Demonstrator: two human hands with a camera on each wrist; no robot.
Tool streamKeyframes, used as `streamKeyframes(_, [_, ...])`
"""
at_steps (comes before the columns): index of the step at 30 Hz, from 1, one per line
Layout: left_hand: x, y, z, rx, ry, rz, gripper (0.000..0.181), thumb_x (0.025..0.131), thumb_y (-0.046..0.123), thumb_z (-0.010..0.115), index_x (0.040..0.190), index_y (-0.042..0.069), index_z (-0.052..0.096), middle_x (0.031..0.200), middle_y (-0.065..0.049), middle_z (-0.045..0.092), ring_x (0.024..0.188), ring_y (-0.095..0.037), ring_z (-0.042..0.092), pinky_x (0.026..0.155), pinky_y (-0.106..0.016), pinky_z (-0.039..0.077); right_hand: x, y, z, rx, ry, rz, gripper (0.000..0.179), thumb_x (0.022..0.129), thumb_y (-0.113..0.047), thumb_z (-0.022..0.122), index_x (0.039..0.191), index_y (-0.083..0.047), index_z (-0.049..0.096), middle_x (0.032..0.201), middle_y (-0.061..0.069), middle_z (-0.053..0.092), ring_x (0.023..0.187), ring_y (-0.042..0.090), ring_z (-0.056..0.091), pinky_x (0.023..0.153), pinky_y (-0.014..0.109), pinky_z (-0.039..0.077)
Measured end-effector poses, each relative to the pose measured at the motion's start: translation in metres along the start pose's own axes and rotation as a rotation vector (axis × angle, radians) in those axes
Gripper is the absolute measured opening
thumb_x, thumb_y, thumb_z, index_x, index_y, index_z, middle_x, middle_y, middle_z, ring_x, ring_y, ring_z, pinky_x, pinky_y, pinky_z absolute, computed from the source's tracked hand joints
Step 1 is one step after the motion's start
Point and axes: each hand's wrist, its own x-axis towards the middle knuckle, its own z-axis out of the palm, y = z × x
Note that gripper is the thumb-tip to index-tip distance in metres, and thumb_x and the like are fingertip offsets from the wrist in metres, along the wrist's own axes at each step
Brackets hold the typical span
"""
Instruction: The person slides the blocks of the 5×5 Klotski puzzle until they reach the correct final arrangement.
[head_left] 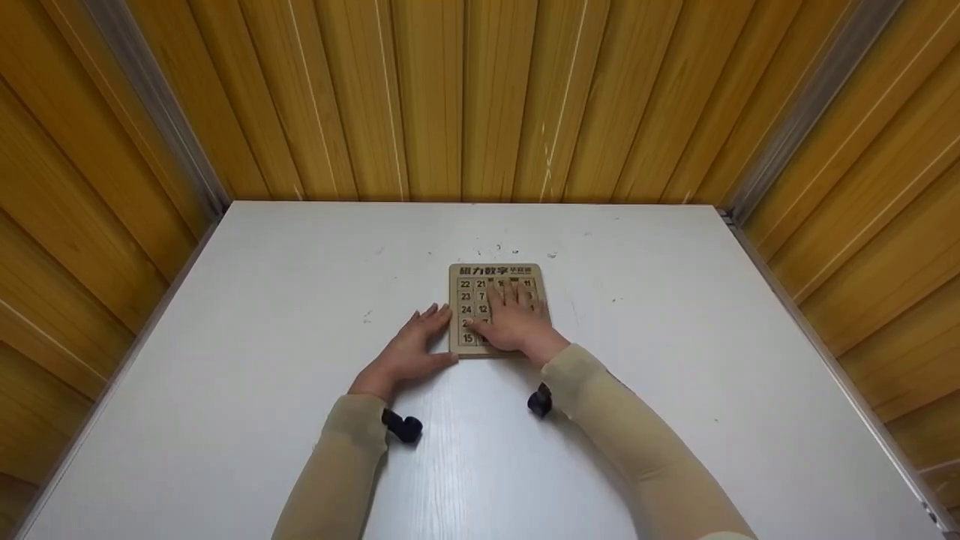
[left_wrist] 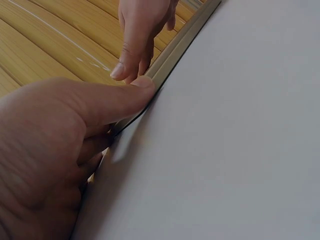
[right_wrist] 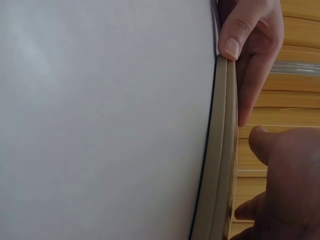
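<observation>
A wooden number sliding puzzle (head_left: 466, 310) lies flat on the white table, its printed heading at the far edge. Spread over its middle and right is my right hand (head_left: 516, 319), fingers extended across the tiles and hiding many of them. Tiles such as 22, 23 and 24 show along the left column. My left hand (head_left: 417, 349) lies against the puzzle's near left corner, with the thumb (left_wrist: 142, 85) at the near edge and straight fingers along the left side. From the right wrist view, that left thumb (right_wrist: 232, 47) touches the corner of the frame.
The white table (head_left: 300, 277) extends around the puzzle, with small dark marks beyond its far edge. Yellow wood-look panels (head_left: 480, 97) stand behind and at both sides, joined by grey metal corner posts (head_left: 161, 97). A small black camera (head_left: 405, 428) sits at the left wrist.
</observation>
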Motion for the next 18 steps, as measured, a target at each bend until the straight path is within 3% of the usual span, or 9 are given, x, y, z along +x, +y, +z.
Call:
streamKeyframes(9, [0.001, 0.000, 0.000, 0.001, -0.008, 0.013, 0.086, 0.090, 0.031, 0.078, 0.160, 0.012, 0.034, 0.170, -0.005, 0.028, 0.161, -0.032, 0.015, 0.133, -0.052, 0.013, 0.000, -0.005, 0.002, 0.007, 0.012, -0.026, 0.089, 0.101, -0.068, 0.040, 0.167, -0.015, 0.012, 0.174, 0.017, 0.001, 0.161, 0.042, -0.004, 0.127, 0.071, 0.003])
streamKeyframes(18, [0.000, -0.001, 0.000, 0.012, 0.000, 0.021, 0.086, 0.089, 0.031, 0.079, 0.160, 0.011, 0.035, 0.170, -0.006, 0.029, 0.161, -0.033, 0.017, 0.133, -0.053, 0.013, -0.005, 0.011, -0.005, 0.069, 0.024, 0.005, 0.092, 0.100, -0.068, 0.043, 0.167, -0.014, 0.010, 0.173, 0.022, -0.001, 0.161, 0.043, -0.006, 0.126, 0.073, 0.001])
